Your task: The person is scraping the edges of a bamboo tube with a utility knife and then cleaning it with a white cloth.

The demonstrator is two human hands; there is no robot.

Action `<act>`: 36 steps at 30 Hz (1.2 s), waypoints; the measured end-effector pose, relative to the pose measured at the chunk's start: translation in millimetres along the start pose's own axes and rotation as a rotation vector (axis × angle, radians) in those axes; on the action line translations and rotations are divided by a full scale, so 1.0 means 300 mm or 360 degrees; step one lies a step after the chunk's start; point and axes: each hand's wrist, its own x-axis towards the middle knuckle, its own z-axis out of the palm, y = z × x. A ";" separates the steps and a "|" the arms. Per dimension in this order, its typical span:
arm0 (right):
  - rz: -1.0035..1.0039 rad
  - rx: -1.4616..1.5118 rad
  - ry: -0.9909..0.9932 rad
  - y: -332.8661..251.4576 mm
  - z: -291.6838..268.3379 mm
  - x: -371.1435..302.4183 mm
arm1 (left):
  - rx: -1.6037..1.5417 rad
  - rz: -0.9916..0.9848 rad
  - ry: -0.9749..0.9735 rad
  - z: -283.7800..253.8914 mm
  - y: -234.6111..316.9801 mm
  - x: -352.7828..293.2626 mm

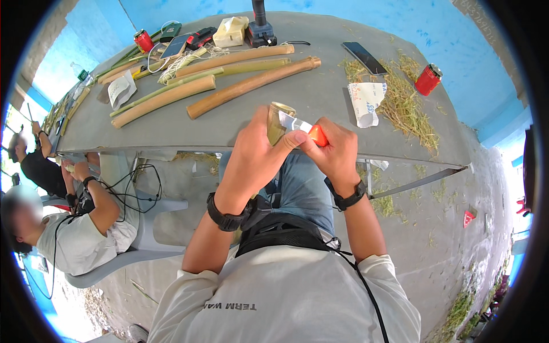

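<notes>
Above my lap at the table's near edge, my left hand [255,153] is closed round a short piece of bamboo [276,127], its open cut end tilted up and away from me. My right hand [336,150] grips a knife by its orange handle [318,136]. Its wide silver blade [294,122] lies against the side of the bamboo. The left thumb reaches across to the blade, close to the right thumb. Where the edge meets the bamboo is partly hidden.
Several bamboo poles [251,86] lie on the grey table [320,108], with a cordless drill [261,28] and a tissue pack [231,31] behind. To the right are a phone [364,58], shavings [409,111], paper [367,104] and a red can [428,79]. People sit at left.
</notes>
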 end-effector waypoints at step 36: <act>-0.0132 -0.0053 0.0063 0.004 0.005 -0.003 | -0.0007 0.0045 0.0200 0.039 0.031 -0.037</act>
